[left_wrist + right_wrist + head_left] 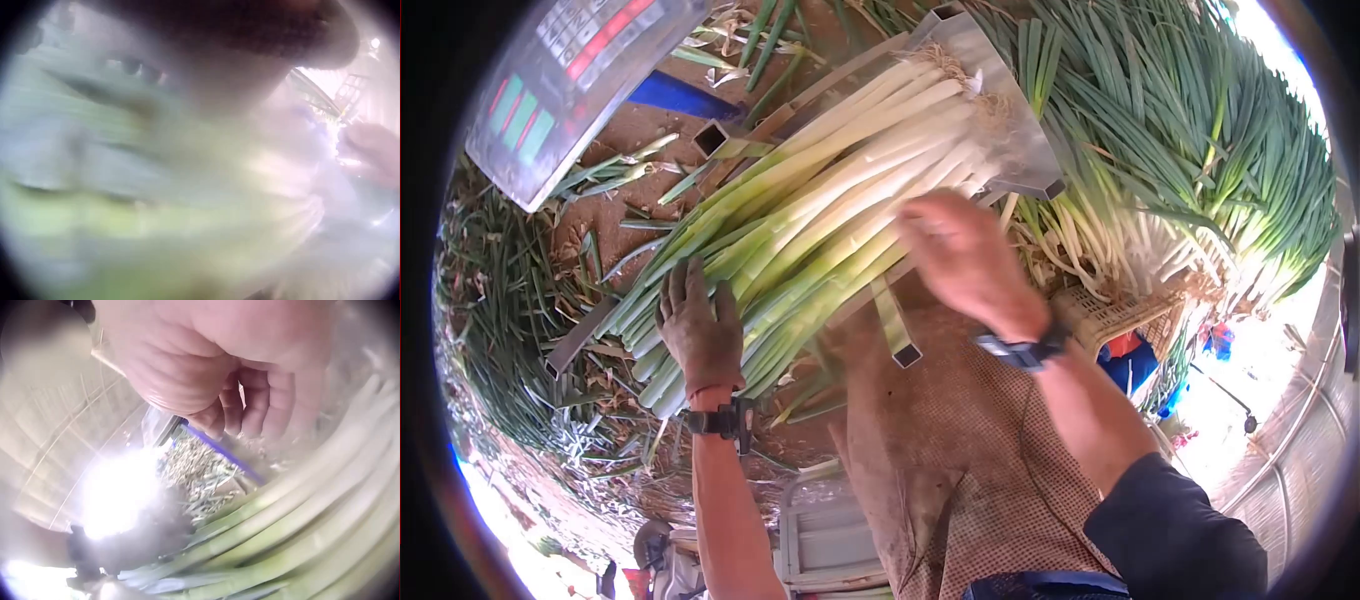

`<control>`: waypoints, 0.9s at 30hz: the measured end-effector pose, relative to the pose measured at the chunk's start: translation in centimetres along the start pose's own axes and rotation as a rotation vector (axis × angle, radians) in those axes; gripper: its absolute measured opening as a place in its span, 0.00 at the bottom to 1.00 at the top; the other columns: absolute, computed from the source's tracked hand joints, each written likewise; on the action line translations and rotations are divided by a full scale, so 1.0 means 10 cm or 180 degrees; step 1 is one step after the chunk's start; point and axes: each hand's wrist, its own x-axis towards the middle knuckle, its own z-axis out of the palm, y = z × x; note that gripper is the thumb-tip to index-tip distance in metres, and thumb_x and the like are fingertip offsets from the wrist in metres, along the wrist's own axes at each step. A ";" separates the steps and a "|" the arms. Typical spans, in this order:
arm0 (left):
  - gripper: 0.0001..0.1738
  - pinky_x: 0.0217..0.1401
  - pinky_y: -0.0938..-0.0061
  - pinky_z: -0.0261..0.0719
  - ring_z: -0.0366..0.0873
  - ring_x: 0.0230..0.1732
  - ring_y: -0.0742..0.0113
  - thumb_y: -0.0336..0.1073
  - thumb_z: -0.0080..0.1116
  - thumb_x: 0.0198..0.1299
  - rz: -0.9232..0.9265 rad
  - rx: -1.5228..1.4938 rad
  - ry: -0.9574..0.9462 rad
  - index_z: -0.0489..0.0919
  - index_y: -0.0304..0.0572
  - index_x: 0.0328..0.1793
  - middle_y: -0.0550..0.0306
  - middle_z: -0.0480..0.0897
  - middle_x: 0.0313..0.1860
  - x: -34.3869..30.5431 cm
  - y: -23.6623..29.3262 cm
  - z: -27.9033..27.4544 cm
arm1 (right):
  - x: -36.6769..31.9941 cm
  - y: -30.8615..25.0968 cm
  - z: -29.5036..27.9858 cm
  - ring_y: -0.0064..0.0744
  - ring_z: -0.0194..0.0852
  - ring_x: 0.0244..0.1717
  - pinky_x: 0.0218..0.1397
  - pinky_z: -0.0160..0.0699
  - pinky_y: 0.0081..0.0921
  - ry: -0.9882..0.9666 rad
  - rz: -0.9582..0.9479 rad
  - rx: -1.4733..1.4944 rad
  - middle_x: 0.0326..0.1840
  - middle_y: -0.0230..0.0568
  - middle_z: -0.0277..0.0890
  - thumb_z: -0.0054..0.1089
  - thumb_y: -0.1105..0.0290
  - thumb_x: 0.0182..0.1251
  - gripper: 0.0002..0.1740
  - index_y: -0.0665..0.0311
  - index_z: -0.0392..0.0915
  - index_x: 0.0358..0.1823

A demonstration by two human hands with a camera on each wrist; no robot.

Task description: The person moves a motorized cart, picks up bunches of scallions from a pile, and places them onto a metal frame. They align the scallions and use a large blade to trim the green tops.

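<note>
A thick bundle of long green onions (820,220) lies across a metal tray and frame, roots at the upper right and green leaves toward the lower left. My left hand (700,330), in a dark glove, rests on the leaf end with its fingers spread. Beside the pale stems, my right hand (965,255) is bare and blurred, held over the bundle's near side. In the right wrist view, the fingers (265,403) hang loosely curled with nothing between them, and the stems (300,531) run below. The left wrist view is mostly blurred leaves (112,219).
A scale display (570,90) with a keypad stands at upper left by a blue bar (685,95). The tray's metal plate (1025,110) shows beyond the roots. More green onions (1180,130) are heaped at right above a woven basket (1110,315). Loose leaves (510,330) litter the left.
</note>
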 end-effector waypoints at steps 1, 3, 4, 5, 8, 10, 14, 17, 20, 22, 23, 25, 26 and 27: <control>0.27 0.77 0.47 0.65 0.73 0.74 0.42 0.45 0.57 0.71 0.0334 -0.0127 0.0243 0.77 0.45 0.73 0.46 0.79 0.72 0.09 0.12 -0.04 | -0.06 0.08 -0.33 0.29 0.86 0.43 0.44 0.87 0.25 0.0089 0.0406 -0.0358 0.47 0.44 0.88 0.62 0.61 0.77 0.12 0.63 0.85 0.48; 0.26 0.76 0.47 0.66 0.73 0.73 0.42 0.46 0.57 0.71 0.0570 -0.0187 0.0202 0.79 0.45 0.71 0.45 0.80 0.71 0.26 0.45 -0.10 | -0.13 0.38 -0.81 0.30 0.87 0.47 0.46 0.89 0.28 0.0576 0.0913 -0.0471 0.49 0.45 0.89 0.63 0.58 0.78 0.14 0.60 0.85 0.51; 0.25 0.75 0.47 0.67 0.74 0.73 0.43 0.46 0.58 0.71 0.0688 -0.0219 0.0171 0.79 0.44 0.70 0.45 0.80 0.70 0.34 0.61 -0.09 | -0.11 0.48 -1.04 0.30 0.87 0.47 0.47 0.89 0.29 0.0728 0.1092 -0.0654 0.50 0.45 0.89 0.63 0.56 0.77 0.15 0.60 0.85 0.52; 0.25 0.75 0.47 0.67 0.74 0.72 0.44 0.47 0.57 0.72 0.0672 -0.0304 0.0221 0.79 0.45 0.70 0.45 0.80 0.71 0.43 0.72 -0.03 | -0.09 0.68 -1.19 0.31 0.87 0.48 0.47 0.89 0.29 0.0861 0.1064 -0.0813 0.49 0.45 0.88 0.63 0.54 0.77 0.17 0.59 0.85 0.52; 0.24 0.74 0.51 0.69 0.75 0.71 0.45 0.45 0.58 0.73 0.0238 -0.0188 0.0507 0.79 0.42 0.70 0.44 0.80 0.69 0.60 1.02 0.20 | 0.05 1.18 -1.42 0.31 0.87 0.46 0.44 0.87 0.29 0.0959 0.0637 -0.1382 0.45 0.45 0.87 0.63 0.49 0.77 0.20 0.59 0.84 0.52; 0.23 0.74 0.50 0.69 0.75 0.71 0.45 0.47 0.53 0.76 0.0191 0.0173 0.0795 0.79 0.49 0.71 0.47 0.80 0.71 0.58 1.08 0.57 | 0.20 1.32 -1.47 0.29 0.84 0.39 0.37 0.83 0.26 0.0594 -0.0125 -0.1807 0.36 0.41 0.84 0.61 0.46 0.77 0.22 0.59 0.83 0.49; 0.23 0.75 0.50 0.67 0.74 0.72 0.46 0.48 0.48 0.77 0.0255 0.0674 0.1136 0.79 0.54 0.72 0.53 0.79 0.72 0.54 1.11 0.89 | 0.57 1.68 -1.43 0.20 0.51 0.16 0.19 0.55 0.24 -0.0460 0.0103 -0.2031 0.17 0.23 0.56 0.56 0.49 0.81 0.23 0.57 0.72 0.31; 0.23 0.75 0.51 0.67 0.74 0.72 0.49 0.49 0.46 0.79 0.0218 0.0599 0.1166 0.78 0.55 0.72 0.55 0.78 0.73 0.58 1.06 0.92 | 0.79 1.53 -1.39 0.18 0.47 0.15 0.18 0.51 0.23 -0.1011 0.0702 -0.1887 0.15 0.22 0.52 0.52 0.55 0.83 0.24 0.56 0.68 0.24; 0.23 0.75 0.52 0.67 0.74 0.72 0.50 0.49 0.45 0.79 0.0188 0.0748 0.1137 0.78 0.55 0.72 0.55 0.78 0.73 0.58 1.12 0.92 | 0.77 1.81 -1.48 0.22 0.53 0.14 0.18 0.57 0.25 -0.1147 -0.0066 -0.2018 0.14 0.26 0.55 0.53 0.63 0.79 0.22 0.57 0.70 0.20; 0.23 0.74 0.52 0.68 0.74 0.73 0.49 0.50 0.43 0.80 0.0122 0.0869 0.1108 0.78 0.55 0.72 0.55 0.78 0.73 0.58 1.12 0.92 | 0.83 1.92 -1.48 0.23 0.58 0.15 0.19 0.62 0.27 -0.1156 -0.0556 -0.2180 0.14 0.29 0.57 0.55 0.65 0.76 0.21 0.58 0.72 0.19; 0.23 0.74 0.51 0.69 0.74 0.73 0.49 0.50 0.43 0.80 0.0113 0.0834 0.1119 0.78 0.55 0.72 0.54 0.78 0.73 0.58 1.08 0.95 | 0.88 1.67 -1.63 0.28 0.65 0.17 0.22 0.69 0.31 -0.1152 0.0197 -0.2053 0.15 0.36 0.62 0.57 0.67 0.71 0.19 0.58 0.74 0.19; 0.24 0.74 0.51 0.70 0.75 0.72 0.48 0.49 0.41 0.80 0.0124 0.0829 0.1122 0.79 0.55 0.72 0.53 0.79 0.72 0.57 1.07 0.96 | 0.89 1.84 -2.15 0.34 0.71 0.19 0.25 0.72 0.35 -0.0563 -0.0130 -0.2193 0.18 0.42 0.69 0.57 0.62 0.75 0.17 0.61 0.78 0.25; 0.23 0.70 0.50 0.73 0.75 0.71 0.48 0.51 0.41 0.80 0.0259 0.0846 0.1132 0.78 0.54 0.72 0.53 0.78 0.72 0.58 1.02 0.96 | 0.90 1.93 -2.46 0.36 0.74 0.20 0.26 0.72 0.37 -0.0330 -0.0015 -0.2309 0.19 0.45 0.72 0.56 0.60 0.77 0.18 0.64 0.79 0.30; 0.24 0.70 0.50 0.73 0.75 0.71 0.48 0.51 0.41 0.80 0.0248 0.0863 0.1167 0.78 0.55 0.72 0.53 0.78 0.72 0.59 1.02 0.97 | 0.90 1.99 -2.82 0.36 0.76 0.21 0.27 0.72 0.37 -0.0159 0.0677 -0.2574 0.20 0.47 0.73 0.56 0.58 0.80 0.19 0.68 0.82 0.37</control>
